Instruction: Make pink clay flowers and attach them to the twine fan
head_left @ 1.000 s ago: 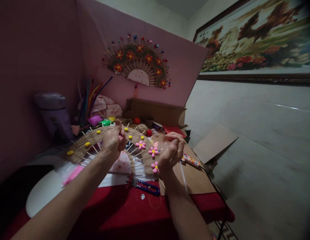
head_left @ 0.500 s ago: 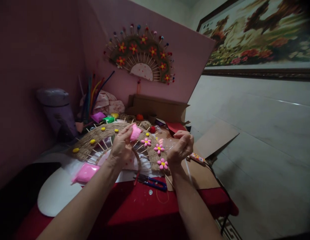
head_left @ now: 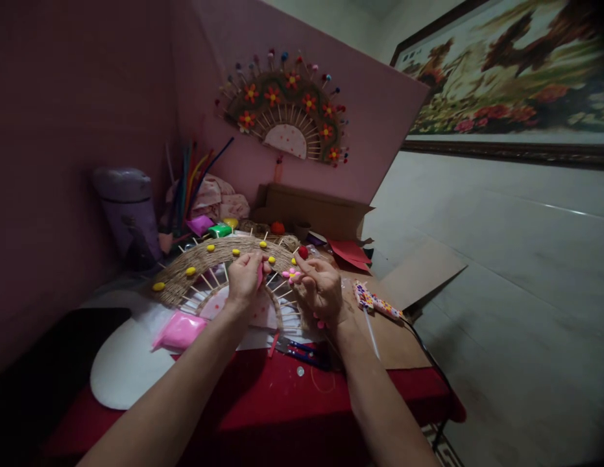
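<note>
My left hand (head_left: pixel 244 280) is closed on a piece of pink modelling clay (head_left: pixel 260 275), mostly hidden by the fingers. My right hand (head_left: pixel 322 290) has curled fingers, with the forefinger and thumb near each other; anything between them is too small to make out. Below both hands lies a half-round fan (head_left: pixel 178 280) of woven twine on thin sticks, dotted with yellow clay pieces (head_left: pixel 190 271). A pink flower (head_left: pixel 292 275) with a yellow centre shows beside my right hand, which covers other flowers on that end.
A pink clay pack (head_left: pixel 179 331) and a white round board (head_left: pixel 129 370) lie at left. Thread snips (head_left: pixel 302 350) lie in front. A patterned glue gun (head_left: pixel 377 301) rests on cardboard at right. Behind stand a purple bottle (head_left: pixel 129 220) and a finished fan (head_left: pixel 287 117).
My right hand has come left and in front of the fan's right end, covering flowers there. My left hand has turned, so less pink clay shows. The whole view has shifted slightly.
</note>
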`<state>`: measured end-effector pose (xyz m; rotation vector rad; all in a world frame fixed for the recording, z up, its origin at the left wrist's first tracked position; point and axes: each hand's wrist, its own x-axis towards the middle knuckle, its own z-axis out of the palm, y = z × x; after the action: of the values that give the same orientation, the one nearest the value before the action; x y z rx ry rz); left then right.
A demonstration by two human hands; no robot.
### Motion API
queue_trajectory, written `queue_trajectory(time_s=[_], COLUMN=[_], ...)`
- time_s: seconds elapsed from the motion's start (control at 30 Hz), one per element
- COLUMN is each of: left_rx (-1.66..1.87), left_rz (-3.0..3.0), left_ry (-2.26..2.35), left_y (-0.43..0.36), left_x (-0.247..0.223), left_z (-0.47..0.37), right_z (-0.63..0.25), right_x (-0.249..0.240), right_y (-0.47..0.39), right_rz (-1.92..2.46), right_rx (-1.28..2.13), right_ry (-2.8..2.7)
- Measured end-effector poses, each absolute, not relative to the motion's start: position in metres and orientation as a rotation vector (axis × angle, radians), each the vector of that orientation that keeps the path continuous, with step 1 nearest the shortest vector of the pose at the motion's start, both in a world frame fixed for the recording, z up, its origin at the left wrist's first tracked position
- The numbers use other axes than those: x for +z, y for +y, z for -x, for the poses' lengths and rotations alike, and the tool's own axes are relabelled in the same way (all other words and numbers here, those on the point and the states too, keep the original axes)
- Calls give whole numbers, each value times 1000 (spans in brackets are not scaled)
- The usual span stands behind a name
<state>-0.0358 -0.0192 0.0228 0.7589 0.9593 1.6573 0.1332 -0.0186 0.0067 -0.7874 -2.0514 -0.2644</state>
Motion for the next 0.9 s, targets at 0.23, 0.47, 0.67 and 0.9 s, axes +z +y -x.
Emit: queue_trajectory(time_s=[0.23, 0.47, 0.67, 0.9], left_rx=[1681, 1649, 1624, 1543], left_rz=[-742, -729, -709, -709], left_ry=[997, 996, 982, 943], left_y=[-18, -19, -20, -23], left_x=[22, 23, 23, 26], left_z=[36, 36, 36, 35], right_z=[-133, -132, -132, -132], right_x=[4, 6, 3, 7], right_y=[-16, -17, -14, -19], right_rz=[814, 797, 828, 771], right_rx=[-415, -250, -225, -119], right_ry=[-2163, -2051, -2082, -1866])
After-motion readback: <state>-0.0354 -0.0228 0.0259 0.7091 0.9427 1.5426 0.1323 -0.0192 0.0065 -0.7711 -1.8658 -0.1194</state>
